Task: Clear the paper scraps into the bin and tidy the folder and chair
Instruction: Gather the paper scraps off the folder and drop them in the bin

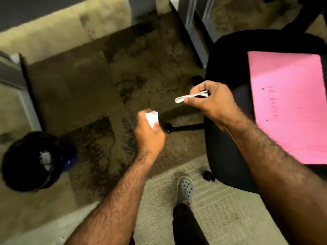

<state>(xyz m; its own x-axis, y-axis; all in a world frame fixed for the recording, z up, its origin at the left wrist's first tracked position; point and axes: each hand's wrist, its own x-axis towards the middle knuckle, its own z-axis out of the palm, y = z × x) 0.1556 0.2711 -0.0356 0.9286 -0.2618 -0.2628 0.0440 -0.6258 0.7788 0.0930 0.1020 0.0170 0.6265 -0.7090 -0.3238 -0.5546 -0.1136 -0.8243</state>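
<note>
My left hand (pixel 148 133) is closed around a crumpled white paper scrap (pixel 152 118) above the carpet. My right hand (pixel 210 99) pinches a second, flattened white paper scrap (pixel 191 96) at the left edge of the black office chair (pixel 228 68). A pink folder (pixel 290 106) lies flat on the chair seat, to the right of my right hand. The black bin (pixel 28 161) stands on the floor at the lower left, well left of my left hand, with white crumpled paper (pixel 45 160) inside it.
Patterned brown carpet (pixel 99 89) lies between the bin and the chair. A chair leg with a caster (pixel 184 128) sticks out below my hands. Grey desk legs (pixel 194 29) stand at the top, a grey panel (pixel 23 92) at the left. My grey shoe (pixel 185 189) is near the chair.
</note>
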